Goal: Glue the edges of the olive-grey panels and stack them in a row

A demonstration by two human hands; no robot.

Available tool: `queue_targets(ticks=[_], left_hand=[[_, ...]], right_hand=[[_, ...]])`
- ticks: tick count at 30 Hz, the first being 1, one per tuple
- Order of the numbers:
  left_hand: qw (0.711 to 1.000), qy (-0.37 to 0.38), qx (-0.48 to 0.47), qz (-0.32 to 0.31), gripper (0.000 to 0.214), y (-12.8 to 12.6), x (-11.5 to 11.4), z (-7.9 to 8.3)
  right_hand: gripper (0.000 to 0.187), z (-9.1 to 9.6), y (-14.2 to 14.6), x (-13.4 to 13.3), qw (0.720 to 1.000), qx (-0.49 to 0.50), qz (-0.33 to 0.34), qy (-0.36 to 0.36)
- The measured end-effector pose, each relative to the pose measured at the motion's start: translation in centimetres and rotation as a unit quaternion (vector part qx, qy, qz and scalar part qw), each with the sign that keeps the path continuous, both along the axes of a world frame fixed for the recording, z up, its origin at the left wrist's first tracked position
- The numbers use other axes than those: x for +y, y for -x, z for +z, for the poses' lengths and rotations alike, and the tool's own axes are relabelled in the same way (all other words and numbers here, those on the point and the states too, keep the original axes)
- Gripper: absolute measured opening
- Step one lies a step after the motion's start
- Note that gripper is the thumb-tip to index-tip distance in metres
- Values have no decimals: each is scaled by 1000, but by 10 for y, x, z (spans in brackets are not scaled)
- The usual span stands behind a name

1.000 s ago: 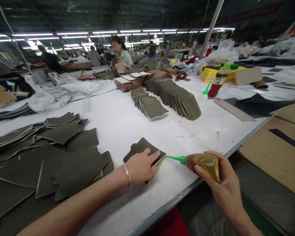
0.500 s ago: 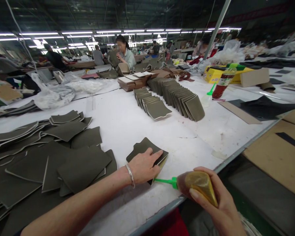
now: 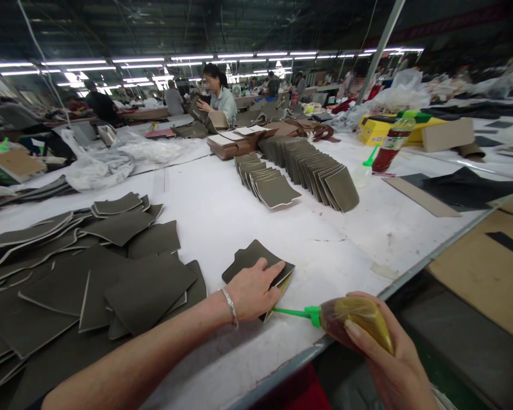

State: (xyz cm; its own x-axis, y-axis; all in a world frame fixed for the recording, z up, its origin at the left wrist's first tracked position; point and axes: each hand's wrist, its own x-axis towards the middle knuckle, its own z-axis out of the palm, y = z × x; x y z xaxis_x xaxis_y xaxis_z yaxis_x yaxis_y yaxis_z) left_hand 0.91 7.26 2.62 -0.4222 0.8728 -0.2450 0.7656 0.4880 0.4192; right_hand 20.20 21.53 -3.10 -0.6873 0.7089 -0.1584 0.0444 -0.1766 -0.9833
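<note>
My left hand rests on a dark olive leather-like panel with a pale edge, its index finger stretched along the top. The panel's near right edge is raised there, and a yellowish surface shows underneath. Fingers under the palm are hidden. Wrapped in my right hand is a squeeze bottle of amber-brown liquid, lying on its side. Its thin green nozzle points left, with the tip at the panel's near corner beside my left hand; whether they touch I cannot tell.
Loose olive panels spread over the left of the white table. Fanned stacks of panels stand farther back. A bottle of red-brown liquid and a yellow box sit back right. The table edge runs along the right. People work behind.
The squeeze bottle in my right hand has shifted slightly right, its nozzle still by the panel's corner. My left hand stays on the panel. The whole view has moved a little.
</note>
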Motion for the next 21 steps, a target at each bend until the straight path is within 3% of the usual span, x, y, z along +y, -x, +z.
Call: queue_targets(ticks=[5, 8, 12, 15, 18, 21], left_hand=[[1000, 2, -8, 0, 63, 0, -1, 1], [1000, -3, -13, 2, 64, 1, -1, 1], [1000, -4, -21, 8, 64, 1, -1, 1], [998, -10, -51, 18, 64, 3, -1, 2], [992, -45, -107, 44, 52, 11, -4, 3], [984, -113, -8, 134, 38, 28, -7, 2]], right_hand=[[61, -10, -2, 13, 990, -15, -39, -138], [61, -5, -3, 5, 988, -38, -30, -147], [61, 5, 0, -9, 1000, -21, 1, -4], [56, 9, 3, -3, 991, 31, -6, 134], [53, 14, 7, 13, 956, 70, -62, 278], [57, 20, 11, 24, 900, 82, -148, 402]])
